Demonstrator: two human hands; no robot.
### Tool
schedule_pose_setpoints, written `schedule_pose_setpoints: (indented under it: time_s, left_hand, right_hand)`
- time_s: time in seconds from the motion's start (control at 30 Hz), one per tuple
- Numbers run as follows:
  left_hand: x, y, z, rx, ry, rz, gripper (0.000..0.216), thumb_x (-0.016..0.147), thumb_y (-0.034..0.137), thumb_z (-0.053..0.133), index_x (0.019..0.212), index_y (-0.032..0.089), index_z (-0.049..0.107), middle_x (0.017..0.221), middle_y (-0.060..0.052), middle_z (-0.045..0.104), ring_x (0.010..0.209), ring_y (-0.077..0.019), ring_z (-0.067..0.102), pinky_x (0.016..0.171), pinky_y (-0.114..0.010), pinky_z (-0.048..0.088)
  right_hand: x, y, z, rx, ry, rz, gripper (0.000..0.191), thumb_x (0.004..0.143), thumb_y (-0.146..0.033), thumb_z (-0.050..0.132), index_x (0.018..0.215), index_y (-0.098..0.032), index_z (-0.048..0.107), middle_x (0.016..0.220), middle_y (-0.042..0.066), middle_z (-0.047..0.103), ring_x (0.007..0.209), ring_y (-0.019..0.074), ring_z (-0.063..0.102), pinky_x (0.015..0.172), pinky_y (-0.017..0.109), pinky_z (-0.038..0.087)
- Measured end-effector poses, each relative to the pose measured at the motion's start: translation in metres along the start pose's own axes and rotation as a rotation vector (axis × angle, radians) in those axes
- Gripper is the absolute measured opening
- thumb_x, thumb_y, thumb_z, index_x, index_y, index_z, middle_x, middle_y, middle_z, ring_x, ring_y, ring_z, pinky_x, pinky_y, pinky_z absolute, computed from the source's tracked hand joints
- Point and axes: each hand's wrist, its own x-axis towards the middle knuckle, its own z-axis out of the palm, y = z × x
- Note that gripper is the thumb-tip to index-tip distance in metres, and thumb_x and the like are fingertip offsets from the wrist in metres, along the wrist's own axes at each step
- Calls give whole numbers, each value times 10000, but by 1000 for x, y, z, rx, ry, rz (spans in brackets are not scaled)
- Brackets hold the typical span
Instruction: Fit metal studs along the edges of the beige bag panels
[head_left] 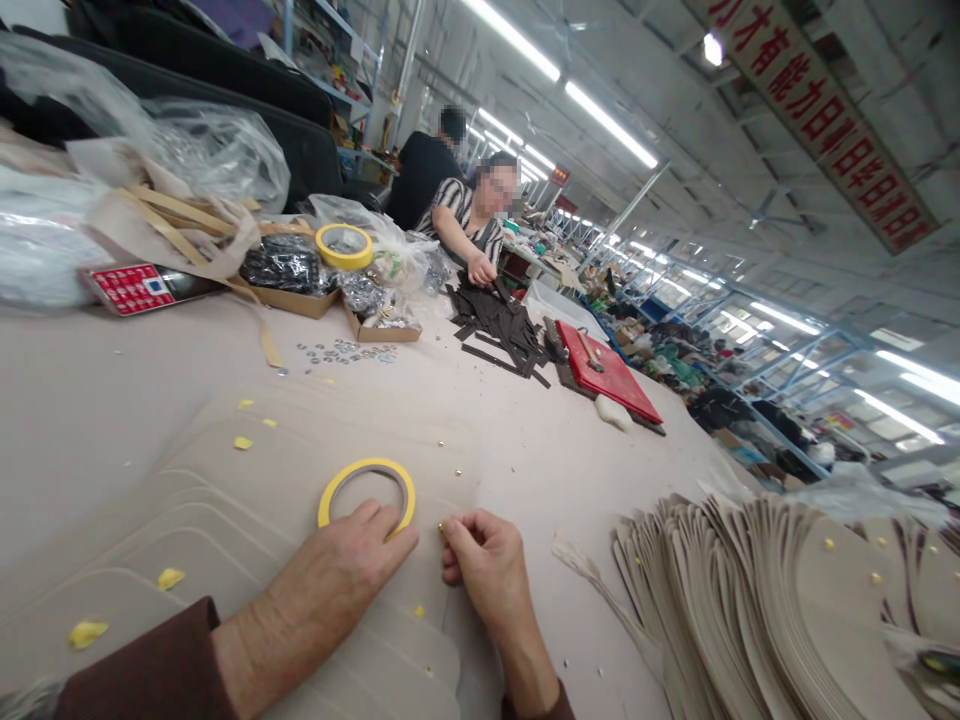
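Observation:
My left hand (pixel 330 575) is closed over the near side of a roll of yellow tape (pixel 409 480), its fingertips hidden from view. The roll lies on overlapping beige sheets (pixel 247 510) with curved edges. Just right of it, my right hand (pixel 487 560) makes a pinch, and a small gold-coloured stud (pixel 441 526) shows at the fingertips. Small yellow tape pieces (pixel 171 578) are stuck on the sheets. A few tiny metal studs (pixel 458 473) lie beyond the hands.
A thick stack of beige pieces (pixel 720 600) with gold studs stands at right. Loose metal washers (pixel 345 352), small boxes of hardware (pixel 386 330) and another yellow tape roll (pixel 345 262) are farther back. Across the table, a person (pixel 469 215) handles dark strips (pixel 499 320) beside a red board (pixel 607 370).

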Motion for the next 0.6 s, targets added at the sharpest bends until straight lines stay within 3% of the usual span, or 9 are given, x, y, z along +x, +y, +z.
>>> schedule_pose_setpoints:
  time_s: [0.17, 0.33, 0.5, 0.6]
  left_hand:
    - [1, 6, -8, -77, -76, -43, 335, 955, -31, 414, 1078, 173, 650, 1075, -96, 594, 1008, -306, 572, 884, -513, 566]
    - [1, 4, -6, -85, -40, -24, 332, 945, -39, 421, 1056, 166, 657, 1054, -92, 586, 990, -309, 564, 868, -528, 579]
    - [1, 5, -8, -83, -59, -49, 365, 933, -60, 409, 1070, 165, 662, 1060, -91, 591, 1016, -309, 564, 893, -524, 576]
    - [1, 2, -9, -114, -42, -57, 345, 938, -60, 420, 1051, 161, 660, 1059, -86, 593, 1015, -295, 569, 908, -510, 565]
  right_hand:
    - [-1, 3, 2, -249, 35, -227, 269, 821, -362, 541, 696, -161, 669, 557, -3, 604, 511, 116, 537, 524, 230, 418]
    - [0, 6, 6, -445, 101, -395, 275, 860, -310, 506, 686, -171, 667, 641, 24, 674, 606, 141, 599, 632, 266, 402]
    - [4, 7, 6, -450, 120, -323, 200, 855, -296, 528, 836, -161, 675, 660, 42, 691, 638, 178, 646, 663, 290, 458]
    - [6, 9, 2, -270, 100, -144, 276, 839, -371, 551, 1009, -160, 599, 586, -31, 585, 504, 163, 573, 497, 268, 453]
